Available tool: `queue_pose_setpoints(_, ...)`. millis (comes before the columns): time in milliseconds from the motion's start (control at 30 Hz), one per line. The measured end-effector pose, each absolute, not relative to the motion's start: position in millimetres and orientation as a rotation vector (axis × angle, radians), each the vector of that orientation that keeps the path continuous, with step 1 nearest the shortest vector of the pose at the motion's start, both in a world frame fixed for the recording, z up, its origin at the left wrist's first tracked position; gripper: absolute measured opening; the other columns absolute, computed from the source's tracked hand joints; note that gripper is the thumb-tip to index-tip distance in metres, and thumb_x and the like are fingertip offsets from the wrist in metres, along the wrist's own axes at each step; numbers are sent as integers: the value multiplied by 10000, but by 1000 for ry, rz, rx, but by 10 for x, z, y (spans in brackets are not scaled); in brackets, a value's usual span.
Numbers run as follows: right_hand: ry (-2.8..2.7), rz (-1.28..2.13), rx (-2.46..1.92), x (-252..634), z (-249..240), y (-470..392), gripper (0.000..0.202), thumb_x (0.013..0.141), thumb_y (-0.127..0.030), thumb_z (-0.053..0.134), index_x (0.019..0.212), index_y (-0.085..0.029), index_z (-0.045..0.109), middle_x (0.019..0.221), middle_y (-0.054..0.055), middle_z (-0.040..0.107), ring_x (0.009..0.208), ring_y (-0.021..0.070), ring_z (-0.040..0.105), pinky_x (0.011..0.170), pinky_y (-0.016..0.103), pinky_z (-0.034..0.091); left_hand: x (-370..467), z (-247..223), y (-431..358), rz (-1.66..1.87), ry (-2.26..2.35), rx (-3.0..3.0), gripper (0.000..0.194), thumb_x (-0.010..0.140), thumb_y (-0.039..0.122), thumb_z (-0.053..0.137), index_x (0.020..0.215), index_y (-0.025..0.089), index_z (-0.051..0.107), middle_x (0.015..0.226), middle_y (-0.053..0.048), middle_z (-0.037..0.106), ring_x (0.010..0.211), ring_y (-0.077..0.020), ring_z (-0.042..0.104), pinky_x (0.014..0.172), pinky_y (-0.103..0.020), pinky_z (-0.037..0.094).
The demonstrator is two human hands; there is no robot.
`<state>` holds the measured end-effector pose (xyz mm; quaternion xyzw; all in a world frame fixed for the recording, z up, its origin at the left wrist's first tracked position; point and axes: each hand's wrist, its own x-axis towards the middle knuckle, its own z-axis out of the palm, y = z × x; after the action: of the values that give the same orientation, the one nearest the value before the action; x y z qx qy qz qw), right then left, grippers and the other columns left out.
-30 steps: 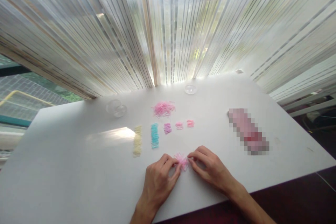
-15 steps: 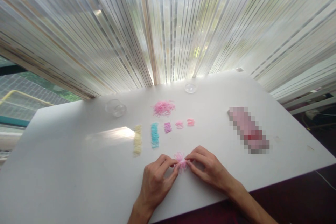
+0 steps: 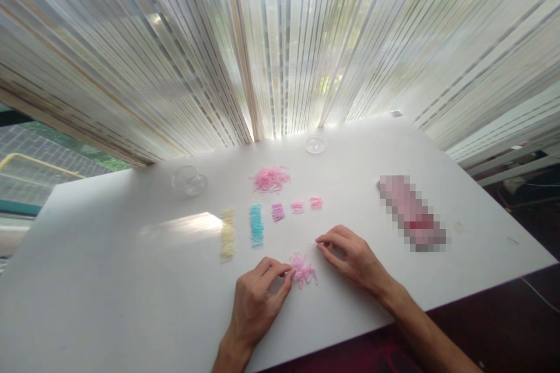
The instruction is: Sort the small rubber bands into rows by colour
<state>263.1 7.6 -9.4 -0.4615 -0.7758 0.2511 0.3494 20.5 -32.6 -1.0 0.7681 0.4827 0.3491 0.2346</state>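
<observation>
My left hand (image 3: 259, 297) pinches at the left edge of a small loose pile of pink strands (image 3: 305, 273) near the table's front. Up and to the right of that pile, my right hand (image 3: 353, 256) has thumb and forefinger together on a thin pink strand (image 3: 313, 243), of which only a bit shows. Beyond the hands lie rows of short pieces: yellow (image 3: 227, 235), blue (image 3: 256, 225), purple (image 3: 277, 212), light pink (image 3: 297, 207) and coral pink (image 3: 315, 203). A bigger heap of pink strands (image 3: 270, 179) sits behind them.
Clear round dishes stand near the back of the white table (image 3: 109, 280), two at the left (image 3: 195, 185) and one at the centre (image 3: 315, 145). A blurred-out pink object (image 3: 411, 214) lies at the right. Striped curtains (image 3: 280, 41) hang along the back edge.
My right hand has moved up and slightly right, away from the small pink pile, with a thin strand at its fingertips. The pile has spread to the right; my left hand stays beside it.
</observation>
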Motion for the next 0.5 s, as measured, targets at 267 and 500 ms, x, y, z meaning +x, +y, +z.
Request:
queue_pose_setpoints(267,-2056,448,-1256,2738,-10,401,106,974,-202,582,970,-218,686,848,39,667,776,179,644,712,308,542,212,-55,-327,997,1322,2126,100,960,186,608,982,210,703,820,-13,690,701,-123,677,654,-208,541)
queue_pose_setpoints(500,-2065,361,-1324,2858,-41,634,125,981,-246,583,984,-232,708,848,40,665,767,183,637,704,318,536,212,-46,-331,1019,1343,2113,112,964,187,596,974,202,707,812,-22,695,696,-123,679,645,-204,550)
